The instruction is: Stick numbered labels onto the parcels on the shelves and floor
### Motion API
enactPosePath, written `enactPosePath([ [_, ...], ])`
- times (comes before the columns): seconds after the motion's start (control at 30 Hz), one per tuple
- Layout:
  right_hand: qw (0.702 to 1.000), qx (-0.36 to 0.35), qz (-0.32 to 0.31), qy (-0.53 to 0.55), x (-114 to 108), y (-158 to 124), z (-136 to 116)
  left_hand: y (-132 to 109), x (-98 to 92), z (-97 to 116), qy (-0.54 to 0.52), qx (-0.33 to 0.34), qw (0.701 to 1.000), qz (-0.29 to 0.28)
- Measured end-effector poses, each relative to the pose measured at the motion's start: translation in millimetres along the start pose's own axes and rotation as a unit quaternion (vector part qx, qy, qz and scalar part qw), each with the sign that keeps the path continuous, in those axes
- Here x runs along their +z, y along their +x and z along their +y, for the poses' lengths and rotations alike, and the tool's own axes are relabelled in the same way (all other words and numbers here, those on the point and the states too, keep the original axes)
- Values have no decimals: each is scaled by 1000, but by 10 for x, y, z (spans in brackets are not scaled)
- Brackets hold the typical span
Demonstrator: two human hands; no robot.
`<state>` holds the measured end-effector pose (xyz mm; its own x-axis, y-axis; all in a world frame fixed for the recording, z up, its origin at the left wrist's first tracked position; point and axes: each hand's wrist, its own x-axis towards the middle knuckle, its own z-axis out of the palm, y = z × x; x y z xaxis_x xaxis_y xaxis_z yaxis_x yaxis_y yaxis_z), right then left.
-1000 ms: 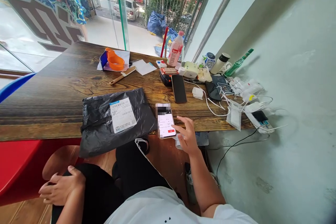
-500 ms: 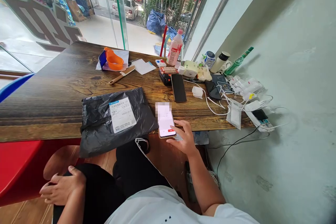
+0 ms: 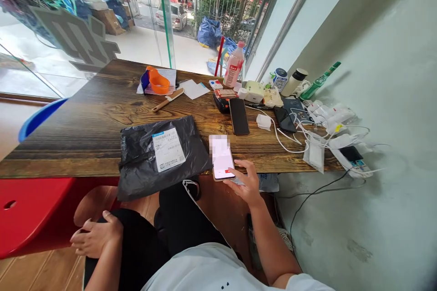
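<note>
A lit smartphone (image 3: pixel 222 160) lies on the table's front edge, its screen partly blurred and showing a red button near the bottom. My right hand (image 3: pixel 248 184) is at its lower right corner, fingers apart, with a fingertip over the screen by that button. Whether the fingertip touches the glass, I cannot tell. On my left thigh rests my left hand (image 3: pixel 99 236), holding nothing, its fingers loosely spread. Left of the lit phone is a black plastic parcel (image 3: pixel 136 154) with a white label (image 3: pixel 169 150), overhanging the edge. A dark-screened phone (image 3: pixel 239 117) lies just behind the lit one.
Further back are a wooden-handled knife (image 3: pixel 167 100), an orange tape dispenser-like object (image 3: pixel 159 82) and a pink drink bottle (image 3: pixel 234 66). White cables (image 3: pixel 290 149) tangle around a power strip (image 3: pixel 353 159) at the right, beside the wall. A red chair (image 3: pixel 37 209) stands at the left.
The camera view has shifted, so everything sits a little further right. My right fingers stay by the phone's lower corner, and my left hand remains on the thigh.
</note>
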<state>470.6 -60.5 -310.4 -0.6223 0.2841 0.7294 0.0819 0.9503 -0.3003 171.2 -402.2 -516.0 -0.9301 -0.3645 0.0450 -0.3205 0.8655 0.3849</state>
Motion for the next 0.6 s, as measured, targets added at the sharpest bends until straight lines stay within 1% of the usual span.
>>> enactPosePath([
  [0.07,1000,-1,-3,2,1,0,-12,-2,-8,-14,-4,-10,1000,28],
  [0.17,1000,22,7,4,1,4,-32,-11,-19,-39,0,4,999,43],
  [0.23,999,47,4,7,-5,20,-48,-12,-30,-45,2,4,999,45],
  [0.4,994,95,-49,30,-48,90,-79,20,-102,-49,-22,-16,999,30],
  [0.5,989,118,-64,58,-88,113,-87,-22,-231,-100,-72,-22,997,29],
  [0.57,986,131,-75,73,-132,120,-96,-120,-392,-127,-110,-7,993,33],
  [0.6,984,134,-79,82,-162,126,-102,-186,-502,-120,-123,7,992,33],
])
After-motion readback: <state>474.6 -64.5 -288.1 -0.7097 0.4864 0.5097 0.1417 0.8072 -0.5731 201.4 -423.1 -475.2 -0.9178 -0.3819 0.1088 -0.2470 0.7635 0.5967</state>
